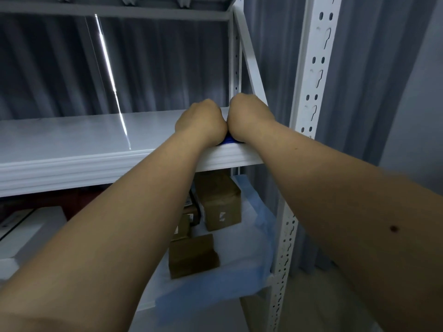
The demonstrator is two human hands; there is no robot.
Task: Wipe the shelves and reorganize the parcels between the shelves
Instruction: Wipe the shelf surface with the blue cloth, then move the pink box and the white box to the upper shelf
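Together, the left hand [201,122] and right hand [249,117] press side by side with curled fingers on a blue cloth [229,140] at the right front edge of the white shelf [84,137], so firm, overlapping strokes toward the bare left side would likely wipe it best, while cardboard parcels [220,202] sit on the shelf below.

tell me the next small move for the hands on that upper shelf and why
Probably slide both hands and the blue cloth leftward along the upper shelf. The left hand and right hand sit together on the cloth at the shelf's right end by the upright, and the bare surface stretches away to their left.
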